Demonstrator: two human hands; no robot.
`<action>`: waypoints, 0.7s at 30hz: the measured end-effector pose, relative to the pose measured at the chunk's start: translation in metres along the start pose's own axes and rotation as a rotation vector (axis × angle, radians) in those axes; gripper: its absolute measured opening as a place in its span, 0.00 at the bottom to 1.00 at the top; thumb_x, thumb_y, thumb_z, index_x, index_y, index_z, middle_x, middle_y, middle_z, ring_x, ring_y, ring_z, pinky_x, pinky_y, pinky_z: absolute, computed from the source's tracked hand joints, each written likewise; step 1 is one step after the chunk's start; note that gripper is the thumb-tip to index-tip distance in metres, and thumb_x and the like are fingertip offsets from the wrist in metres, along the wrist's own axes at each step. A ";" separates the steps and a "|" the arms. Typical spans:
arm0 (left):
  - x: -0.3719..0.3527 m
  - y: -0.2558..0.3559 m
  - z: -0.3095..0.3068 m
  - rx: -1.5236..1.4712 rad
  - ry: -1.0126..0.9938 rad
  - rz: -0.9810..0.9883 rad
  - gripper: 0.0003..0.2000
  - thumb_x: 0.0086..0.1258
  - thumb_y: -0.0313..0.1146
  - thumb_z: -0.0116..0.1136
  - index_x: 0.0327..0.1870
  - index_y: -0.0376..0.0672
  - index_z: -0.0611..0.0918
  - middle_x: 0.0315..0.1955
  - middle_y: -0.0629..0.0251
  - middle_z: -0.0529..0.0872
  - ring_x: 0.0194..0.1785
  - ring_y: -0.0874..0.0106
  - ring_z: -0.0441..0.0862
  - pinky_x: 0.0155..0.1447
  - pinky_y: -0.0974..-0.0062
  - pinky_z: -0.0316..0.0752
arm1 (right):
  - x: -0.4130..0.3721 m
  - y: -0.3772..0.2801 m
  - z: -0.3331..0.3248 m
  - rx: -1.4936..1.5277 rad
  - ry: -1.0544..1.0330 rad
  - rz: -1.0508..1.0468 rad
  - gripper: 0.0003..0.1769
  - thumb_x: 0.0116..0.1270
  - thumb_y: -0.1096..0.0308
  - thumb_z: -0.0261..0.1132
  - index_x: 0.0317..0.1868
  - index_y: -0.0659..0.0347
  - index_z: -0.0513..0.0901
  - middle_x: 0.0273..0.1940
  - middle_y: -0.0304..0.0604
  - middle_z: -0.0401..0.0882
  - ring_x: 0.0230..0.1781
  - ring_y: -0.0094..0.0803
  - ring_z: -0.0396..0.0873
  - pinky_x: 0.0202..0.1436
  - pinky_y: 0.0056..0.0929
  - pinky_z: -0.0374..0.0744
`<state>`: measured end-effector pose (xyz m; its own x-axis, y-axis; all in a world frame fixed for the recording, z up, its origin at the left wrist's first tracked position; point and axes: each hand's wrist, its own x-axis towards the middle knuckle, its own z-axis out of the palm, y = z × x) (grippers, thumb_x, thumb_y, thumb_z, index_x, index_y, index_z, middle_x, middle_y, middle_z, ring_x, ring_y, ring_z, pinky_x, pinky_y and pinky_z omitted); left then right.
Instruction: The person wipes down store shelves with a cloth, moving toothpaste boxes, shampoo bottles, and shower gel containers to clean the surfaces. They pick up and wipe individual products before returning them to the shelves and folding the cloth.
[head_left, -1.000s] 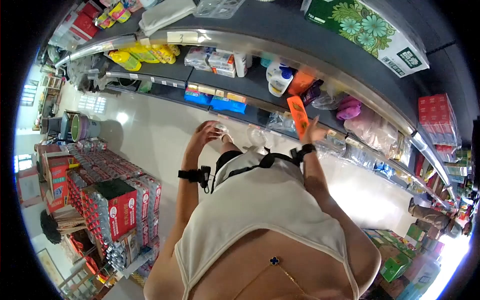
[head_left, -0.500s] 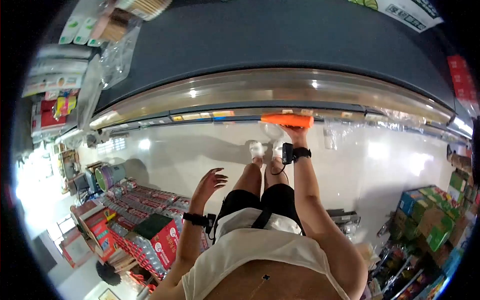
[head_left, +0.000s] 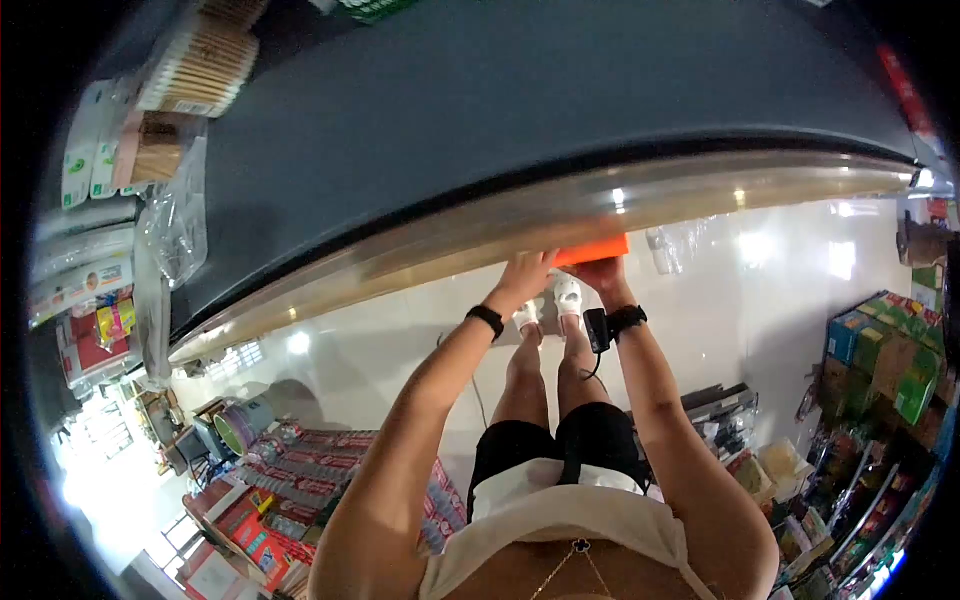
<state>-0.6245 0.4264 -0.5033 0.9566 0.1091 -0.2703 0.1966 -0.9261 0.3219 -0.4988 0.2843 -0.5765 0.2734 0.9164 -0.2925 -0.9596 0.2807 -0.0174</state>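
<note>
A long, bright orange item (head_left: pixel 597 250) lies level just under the shelf's front edge; its kind I cannot make out. My right hand (head_left: pixel 602 273) grips it from below, near its right end. At the left end, my left hand (head_left: pixel 524 280) has its fingers closed against the item, and the fingertips are partly hidden. Both wrists wear black bands, and a small black device sits at the right one. The metal-coloured shelf edge (head_left: pixel 440 250) runs right above both hands.
The dark shelf top (head_left: pixel 560 80) spans the view ahead. Packs of wooden sticks (head_left: pixel 203 68) and plastic-wrapped goods stand at its left. Red-wrapped drink packs (head_left: pixel 300 470) are stacked behind on the left, and green boxes (head_left: pixel 890 350) on the right.
My left hand has come up from beside my body to the left end of the orange item. My right hand still holds it. The view has turned, and the shelf edge now slants.
</note>
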 end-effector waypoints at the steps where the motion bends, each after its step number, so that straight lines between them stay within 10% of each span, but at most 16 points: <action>1: 0.007 0.001 0.001 -0.017 -0.023 -0.007 0.39 0.60 0.39 0.64 0.71 0.46 0.57 0.58 0.50 0.68 0.61 0.53 0.68 0.62 0.61 0.68 | -0.003 0.002 0.005 0.006 -0.050 0.002 0.43 0.61 0.31 0.50 0.66 0.54 0.66 0.65 0.48 0.67 0.65 0.50 0.66 0.62 0.62 0.67; 6: -0.012 0.024 -0.030 -0.111 -0.037 -0.025 0.33 0.57 0.36 0.64 0.65 0.47 0.65 0.45 0.53 0.77 0.47 0.54 0.78 0.47 0.61 0.76 | -0.034 0.020 -0.026 0.212 -0.057 0.063 0.38 0.65 0.36 0.50 0.63 0.57 0.69 0.62 0.50 0.69 0.61 0.51 0.69 0.62 0.59 0.68; 9: -0.041 0.040 -0.051 -0.406 -0.075 -0.079 0.32 0.57 0.37 0.64 0.64 0.49 0.66 0.39 0.50 0.82 0.42 0.52 0.81 0.42 0.59 0.77 | -0.065 0.032 -0.001 0.046 0.454 0.181 0.36 0.67 0.38 0.49 0.61 0.59 0.70 0.61 0.52 0.70 0.59 0.51 0.71 0.63 0.53 0.69; 14: -0.074 0.047 -0.095 -0.428 -0.168 -0.321 0.28 0.55 0.42 0.65 0.58 0.47 0.71 0.38 0.53 0.85 0.42 0.53 0.82 0.42 0.58 0.77 | -0.111 0.014 0.066 -0.529 0.353 0.334 0.27 0.72 0.48 0.49 0.60 0.59 0.73 0.49 0.49 0.81 0.47 0.39 0.80 0.53 0.35 0.77; 21: -0.041 0.045 -0.171 0.172 -0.184 -0.382 0.25 0.53 0.40 0.64 0.52 0.42 0.76 0.41 0.54 0.85 0.44 0.58 0.83 0.45 0.59 0.78 | -0.126 -0.043 0.045 -1.323 0.281 -0.048 0.18 0.72 0.57 0.54 0.50 0.60 0.80 0.39 0.41 0.84 0.38 0.27 0.82 0.38 0.24 0.77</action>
<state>-0.6178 0.4419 -0.3226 0.7652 0.4028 -0.5023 0.4742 -0.8803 0.0164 -0.4892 0.1695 -0.4961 0.4383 0.7798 -0.4469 -0.3367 -0.3185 -0.8861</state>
